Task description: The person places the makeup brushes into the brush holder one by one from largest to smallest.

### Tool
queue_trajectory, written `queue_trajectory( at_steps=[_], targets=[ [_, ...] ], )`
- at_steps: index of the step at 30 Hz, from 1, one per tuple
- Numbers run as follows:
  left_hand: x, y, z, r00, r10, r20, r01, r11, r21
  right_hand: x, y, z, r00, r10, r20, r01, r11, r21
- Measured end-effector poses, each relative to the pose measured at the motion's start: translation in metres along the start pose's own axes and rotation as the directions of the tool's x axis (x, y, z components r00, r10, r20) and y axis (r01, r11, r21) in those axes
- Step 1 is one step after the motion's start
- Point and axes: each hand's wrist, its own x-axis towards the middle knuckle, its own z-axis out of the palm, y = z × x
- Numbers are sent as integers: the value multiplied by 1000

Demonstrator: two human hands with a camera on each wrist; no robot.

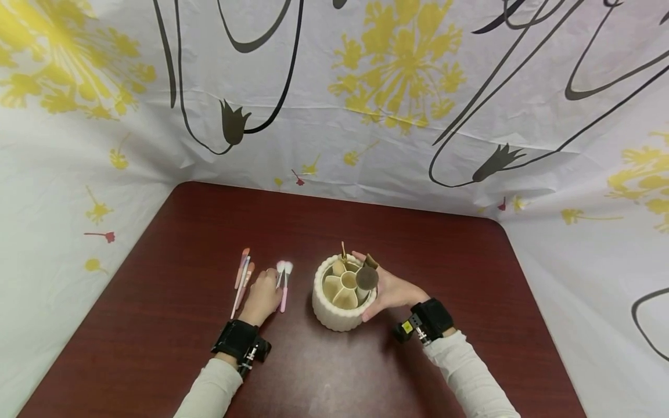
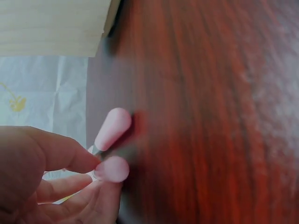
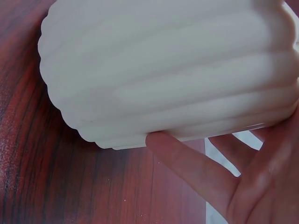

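My left hand (image 1: 263, 297) is at two pink-handled makeup brushes with pale bristles on the table. In the left wrist view, its thumb and fingers pinch one makeup brush (image 2: 114, 169), whose rounded handle end sticks out past the fingertips. The second pink makeup brush (image 1: 284, 297) lies right beside it. My right hand (image 1: 393, 290) grips the right side of a cream, ribbed brush holder (image 1: 334, 316), thumb at the near side and fingers round the back. A large brown-headed brush (image 1: 367, 278) and a few smaller brushes stand in its petal-shaped compartments.
Left of my left hand lie several more makeup brushes (image 1: 242, 281), close together. The dark red-brown table (image 1: 418, 244) has rounded far corners. White cloth (image 1: 292, 139) with yellow and grey flower prints hangs behind and at both sides.
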Motion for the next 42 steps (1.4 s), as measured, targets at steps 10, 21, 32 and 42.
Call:
queue_trajectory(
  at_steps=[10,21,32,42],
  targets=[
    [-3,6,-10,998,-7,-63,3,997,-71,2,3,-1,1000,-8,11,8,999,54],
    [-1,24,-29,990,51,-128,-71,985,-156,-1,-24,3,1000,-8,8,7,998,60],
    [1,49,-44,984,69,-163,-116,947,-299,-1,-25,4,1000,9,-7,-9,999,37],
    [7,67,-53,982,73,-177,-136,915,-380,-2,-26,4,1000,11,-5,-11,999,36]
  ],
)
